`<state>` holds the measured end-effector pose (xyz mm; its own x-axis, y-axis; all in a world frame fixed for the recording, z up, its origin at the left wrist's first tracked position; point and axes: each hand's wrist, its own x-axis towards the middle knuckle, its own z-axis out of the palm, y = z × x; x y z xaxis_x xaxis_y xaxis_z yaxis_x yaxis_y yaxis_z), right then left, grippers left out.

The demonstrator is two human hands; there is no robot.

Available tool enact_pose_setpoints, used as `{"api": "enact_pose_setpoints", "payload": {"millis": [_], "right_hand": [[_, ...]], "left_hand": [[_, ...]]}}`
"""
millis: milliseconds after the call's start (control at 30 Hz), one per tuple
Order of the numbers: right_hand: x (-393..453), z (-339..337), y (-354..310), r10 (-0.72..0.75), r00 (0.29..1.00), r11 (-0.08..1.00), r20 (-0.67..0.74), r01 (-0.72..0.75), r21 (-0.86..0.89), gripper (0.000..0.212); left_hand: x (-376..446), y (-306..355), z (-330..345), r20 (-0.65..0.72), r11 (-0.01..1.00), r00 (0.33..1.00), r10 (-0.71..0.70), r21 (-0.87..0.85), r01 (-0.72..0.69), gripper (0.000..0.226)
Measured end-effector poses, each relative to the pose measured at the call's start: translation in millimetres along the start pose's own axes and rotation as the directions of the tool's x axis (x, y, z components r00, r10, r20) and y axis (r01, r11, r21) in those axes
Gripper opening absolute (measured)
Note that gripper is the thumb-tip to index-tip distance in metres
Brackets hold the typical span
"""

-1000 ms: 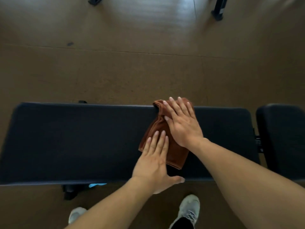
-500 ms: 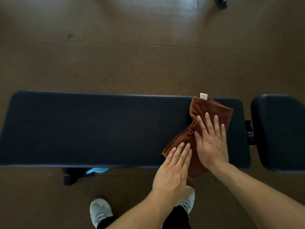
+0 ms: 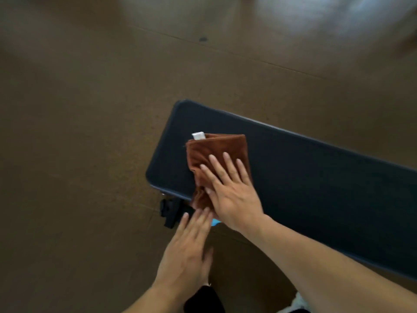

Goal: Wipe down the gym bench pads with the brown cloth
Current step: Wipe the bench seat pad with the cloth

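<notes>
Half a second back the brown cloth [image 3: 217, 152] sat near the pad's right end, by the gap to the second pad; now it lies near the left end of the long bench pad [image 3: 316, 177]. So the pass has run the length of this pad, right to left. My guess: this pad is nearly covered, and the second pad, now out of view, is not yet wiped.

Right hand [image 3: 230, 188]: flat, fingers straight and spread, palm pressing the cloth onto the pad. Nothing gripped.

Left hand [image 3: 187, 251]: flat too, fingers straight. It has slid off the pad; only the fingertips reach the cloth's lower corner at the near edge, the palm over the floor [image 3: 90, 154].

Cloth: folded, white tag [image 3: 198, 135] at its far corner. Near corner droops over the pad's near edge.

Edges: a strip of bare pad remains left of the cloth before the rounded end. Far edge close beyond the tag. Black frame foot [image 3: 171, 211] sits below the near edge. Open room lies to the right along the pad.
</notes>
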<state>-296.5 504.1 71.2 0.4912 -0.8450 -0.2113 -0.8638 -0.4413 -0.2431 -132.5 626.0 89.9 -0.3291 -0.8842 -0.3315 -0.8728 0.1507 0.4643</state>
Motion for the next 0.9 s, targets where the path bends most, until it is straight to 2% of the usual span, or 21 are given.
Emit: {"api": "enact_pose_setpoints", "payload": {"millis": [167, 267, 367, 467, 600, 767, 900], "right_hand": [[85.8, -1.5, -73.3, -0.162, 0.985, 0.987, 0.054, 0.161, 0.009, 0.057], [107.7, -6.2, -76.1, -0.209, 0.975, 0.978, 0.081, 0.209, 0.006, 0.056], [110.6, -7.0, -67.4, -0.228, 0.971, 0.973, 0.075, 0.230, -0.022, 0.056], [108.2, -11.5, -58.9, -0.171, 0.984, 0.985, 0.055, 0.169, 0.028, 0.056], [77.2, -20.1, -4.5, -0.026, 1.000, 0.996, -0.002, 0.026, 0.090, 0.056], [-8.1, -27.7, 109.2, 0.153, 0.988, 0.986, -0.027, -0.151, 0.066, 0.058], [-92.0, -38.5, 209.2, 0.263, 0.964, 0.964, -0.028, -0.261, 0.056, 0.058]], "left_hand": [[-16.3, -75.6, -41.2, -0.081, 0.965, 0.962, -0.259, -0.068, 0.254, 0.084], [-6.9, -92.3, -50.2, -0.177, 0.960, 0.946, -0.270, -0.133, 0.249, 0.075], [19.4, -81.9, -54.4, -0.246, 0.962, 0.933, -0.264, -0.137, 0.237, 0.070], [44.3, -64.0, -53.1, -0.212, 0.960, 0.936, -0.279, -0.083, 0.267, 0.075], [74.2, -16.6, -46.6, -0.095, 0.981, 0.977, -0.192, 0.018, 0.195, 0.091], [119.8, 89.2, -18.1, 0.014, 0.999, 0.999, -0.034, -0.010, 0.034, 0.073], [152.8, 195.6, 26.6, 0.121, 0.996, 0.992, 0.042, 0.067, -0.050, 0.071]]}}
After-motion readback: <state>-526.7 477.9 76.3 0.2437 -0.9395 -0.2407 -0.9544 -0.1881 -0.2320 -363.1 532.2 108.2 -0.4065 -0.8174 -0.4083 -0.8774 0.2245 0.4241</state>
